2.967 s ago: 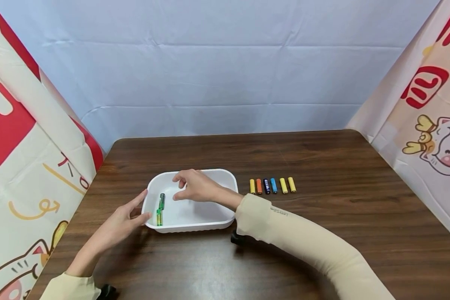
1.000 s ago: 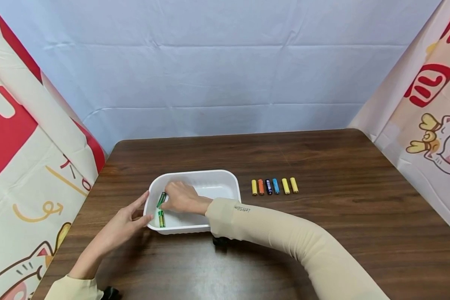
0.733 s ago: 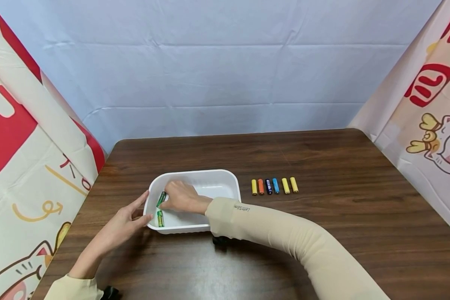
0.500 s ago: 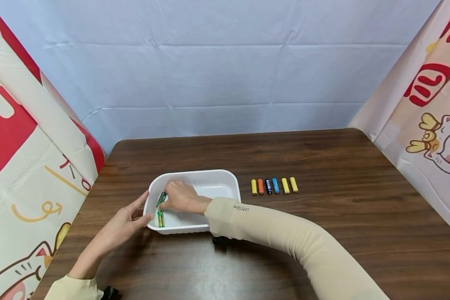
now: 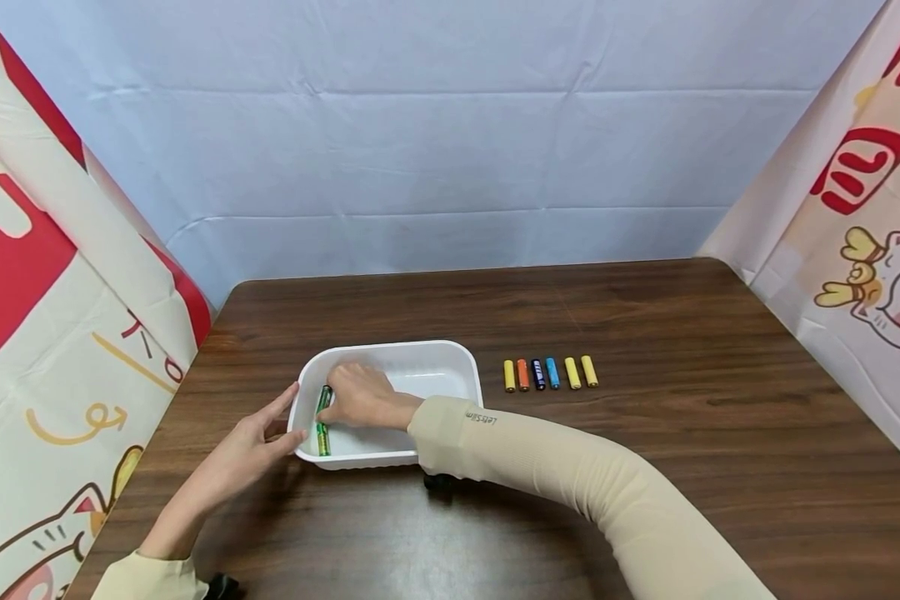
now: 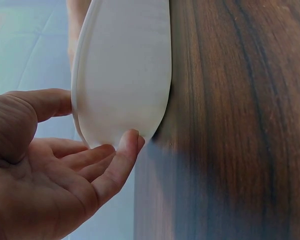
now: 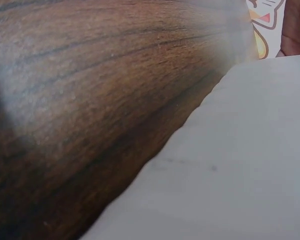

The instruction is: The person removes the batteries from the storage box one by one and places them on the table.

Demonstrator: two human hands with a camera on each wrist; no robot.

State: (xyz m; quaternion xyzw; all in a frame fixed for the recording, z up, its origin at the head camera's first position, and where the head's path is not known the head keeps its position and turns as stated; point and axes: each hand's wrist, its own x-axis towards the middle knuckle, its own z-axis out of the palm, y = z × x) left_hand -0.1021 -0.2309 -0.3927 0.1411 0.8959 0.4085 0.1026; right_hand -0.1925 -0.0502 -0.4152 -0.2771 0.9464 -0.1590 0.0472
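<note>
A white plastic tray [image 5: 437, 379] stands on the table, its left end held between the thumb and fingers of my left hand [image 5: 246, 450]. In the left wrist view, the thumb touches the rim and the bent fingers lie against the outer wall [image 6: 125, 70]. Inside the tray my right hand [image 5: 363, 396] pinches a green battery [image 5: 323, 400], fingers at its far end and thumb at its near end. A second green battery [image 5: 323, 442] lies just in front, end to end with the first along the left wall. The right wrist view shows only the tray's outer side [image 7: 230, 165].
Right of the tray several batteries lie side by side in a row: a yellow one [image 5: 509, 377], an orange one [image 5: 523, 375], a dark blue one [image 5: 538, 374], a light blue one [image 5: 552, 373] and more yellow. Around the brown wooden table [image 5: 645, 333] hang cloth sheets.
My right hand has come down leftward from above the tray onto the far green battery. That battery, slanted half a second ago, now lines up with the near one. The left hand stays put.
</note>
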